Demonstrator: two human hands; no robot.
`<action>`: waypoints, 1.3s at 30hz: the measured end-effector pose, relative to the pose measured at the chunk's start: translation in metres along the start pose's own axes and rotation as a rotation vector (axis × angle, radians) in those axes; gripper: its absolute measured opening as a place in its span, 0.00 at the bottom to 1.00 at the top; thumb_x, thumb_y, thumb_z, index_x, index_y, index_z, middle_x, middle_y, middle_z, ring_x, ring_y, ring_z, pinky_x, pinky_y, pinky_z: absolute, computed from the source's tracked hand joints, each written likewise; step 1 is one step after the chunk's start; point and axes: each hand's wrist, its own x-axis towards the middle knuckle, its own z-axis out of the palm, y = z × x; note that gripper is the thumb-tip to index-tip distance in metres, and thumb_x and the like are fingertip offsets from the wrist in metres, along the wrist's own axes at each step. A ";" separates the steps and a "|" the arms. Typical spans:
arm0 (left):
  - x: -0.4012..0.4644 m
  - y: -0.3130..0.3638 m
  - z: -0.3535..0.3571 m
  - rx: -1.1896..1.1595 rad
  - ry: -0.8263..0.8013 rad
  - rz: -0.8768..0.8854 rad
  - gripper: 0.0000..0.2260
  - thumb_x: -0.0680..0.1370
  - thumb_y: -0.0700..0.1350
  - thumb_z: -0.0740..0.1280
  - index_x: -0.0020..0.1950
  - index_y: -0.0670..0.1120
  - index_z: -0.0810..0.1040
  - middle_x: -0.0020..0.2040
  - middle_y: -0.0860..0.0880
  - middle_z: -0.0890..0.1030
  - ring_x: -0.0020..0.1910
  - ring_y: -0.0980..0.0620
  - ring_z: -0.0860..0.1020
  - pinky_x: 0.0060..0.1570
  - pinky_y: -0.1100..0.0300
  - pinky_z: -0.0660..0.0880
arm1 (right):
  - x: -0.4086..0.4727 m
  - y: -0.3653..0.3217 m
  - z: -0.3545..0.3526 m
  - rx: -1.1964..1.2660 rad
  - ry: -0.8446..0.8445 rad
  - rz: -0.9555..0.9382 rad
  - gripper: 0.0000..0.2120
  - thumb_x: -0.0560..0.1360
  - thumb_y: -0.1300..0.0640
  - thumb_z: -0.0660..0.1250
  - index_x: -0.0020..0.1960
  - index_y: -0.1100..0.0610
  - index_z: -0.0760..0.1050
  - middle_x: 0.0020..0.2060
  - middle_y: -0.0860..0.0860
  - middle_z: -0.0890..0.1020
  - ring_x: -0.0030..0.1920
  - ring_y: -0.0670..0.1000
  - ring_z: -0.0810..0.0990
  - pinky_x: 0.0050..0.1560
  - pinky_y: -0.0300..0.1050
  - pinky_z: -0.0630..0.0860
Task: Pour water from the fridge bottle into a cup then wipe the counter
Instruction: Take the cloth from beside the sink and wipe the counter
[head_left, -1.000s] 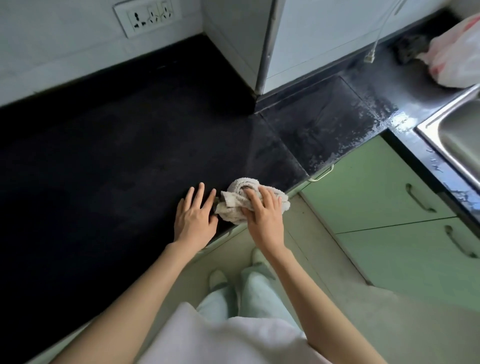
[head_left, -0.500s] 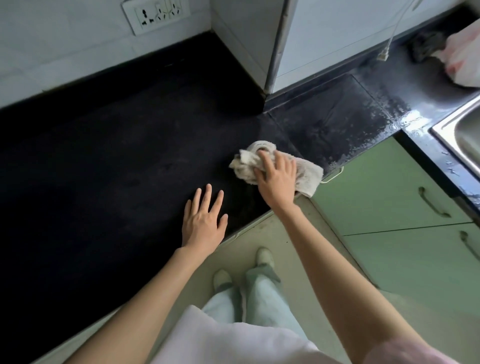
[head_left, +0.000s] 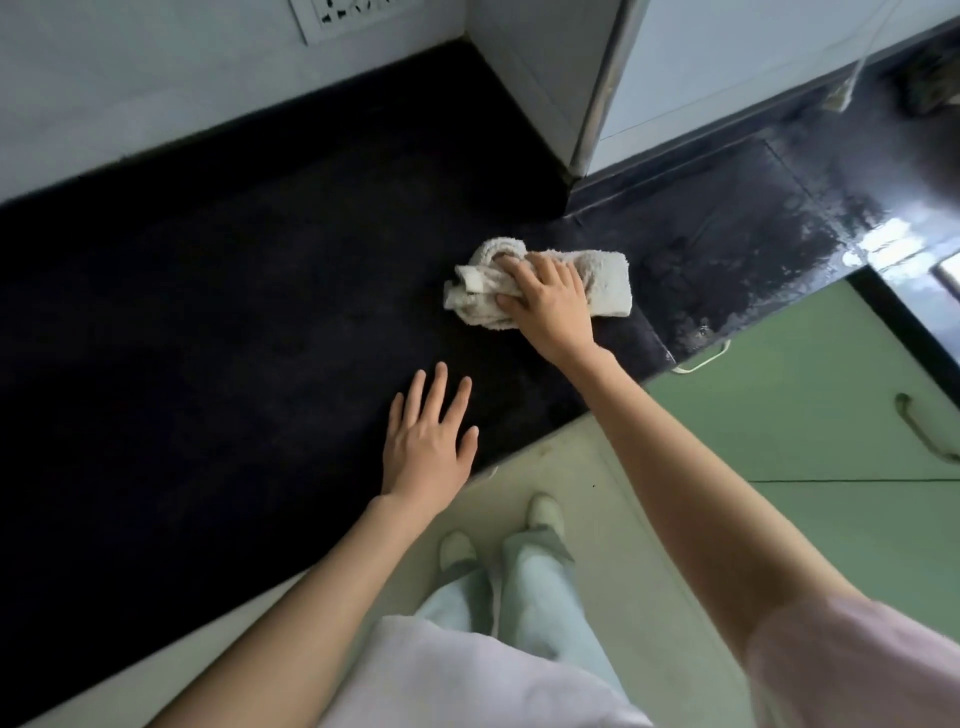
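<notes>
A crumpled off-white cloth (head_left: 608, 283) lies on the black counter (head_left: 234, 312), a little back from its front edge. My right hand (head_left: 550, 306) presses down on the cloth, with fingers curled into its folds and the thumb on its near side. My left hand (head_left: 423, 447) rests flat on the counter with fingers spread, nearer to me and left of the cloth, holding nothing. No bottle or cup is in view.
A white wall corner (head_left: 571, 78) juts onto the counter behind the cloth. To the right the counter has a wet, shiny patch (head_left: 779, 249). Green cabinet doors (head_left: 805, 415) with handles sit below. A wall socket (head_left: 343, 15) is at the top.
My right hand has slid the cloth from the counter's front edge back and to the right. My left hand has stayed flat near the edge.
</notes>
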 end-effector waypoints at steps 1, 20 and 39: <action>0.000 0.000 0.000 -0.007 0.003 0.002 0.25 0.79 0.55 0.54 0.76 0.50 0.62 0.77 0.44 0.59 0.75 0.41 0.59 0.70 0.42 0.62 | -0.021 0.003 -0.002 -0.001 0.000 -0.011 0.22 0.77 0.46 0.63 0.69 0.50 0.70 0.62 0.55 0.75 0.63 0.59 0.72 0.65 0.54 0.65; 0.000 0.001 -0.002 -0.005 0.024 0.019 0.25 0.78 0.51 0.63 0.74 0.47 0.66 0.75 0.41 0.64 0.72 0.38 0.64 0.65 0.39 0.67 | -0.082 0.057 -0.035 -0.022 0.083 0.258 0.21 0.76 0.48 0.63 0.68 0.51 0.71 0.63 0.56 0.74 0.63 0.60 0.70 0.65 0.57 0.64; 0.107 0.141 -0.022 -0.021 -0.040 0.124 0.24 0.80 0.53 0.58 0.75 0.48 0.64 0.77 0.43 0.58 0.76 0.41 0.57 0.72 0.41 0.58 | -0.063 0.159 -0.068 0.051 0.008 0.132 0.23 0.76 0.47 0.64 0.70 0.49 0.70 0.64 0.55 0.74 0.64 0.59 0.70 0.67 0.60 0.65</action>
